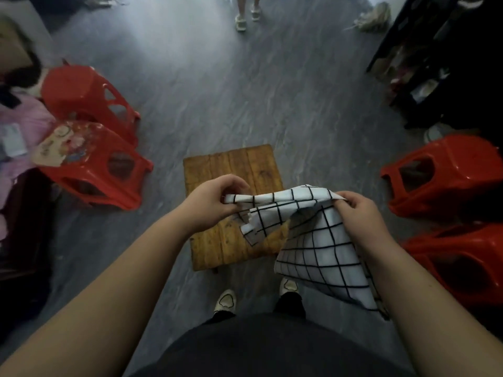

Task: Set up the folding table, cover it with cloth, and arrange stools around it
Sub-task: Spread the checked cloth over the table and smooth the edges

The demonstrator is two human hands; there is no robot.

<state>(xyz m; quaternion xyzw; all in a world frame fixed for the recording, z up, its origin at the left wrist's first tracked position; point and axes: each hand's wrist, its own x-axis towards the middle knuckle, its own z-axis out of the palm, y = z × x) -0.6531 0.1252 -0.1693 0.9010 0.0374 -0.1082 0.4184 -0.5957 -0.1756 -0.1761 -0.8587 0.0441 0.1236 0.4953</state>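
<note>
Both hands hold up the checked cloth [313, 240], white with a black grid. Left hand [215, 202] pinches one corner, fingers curled. Right hand [359, 216] grips a bunched edge, and the rest of the cloth hangs down by the right forearm. The cloth is in the air, partly unfolded, above the near right part of the low wooden surface [234, 172], not laid on it. The surface sits on the grey floor [217, 91] just ahead of the person's shoes [224, 300]. Two red stools left [84, 88] [100, 164], two red stools right [446, 170] [462, 262], all on the floor, apart from the surface. Another person's feet [247, 14] at the top edge.
</note>
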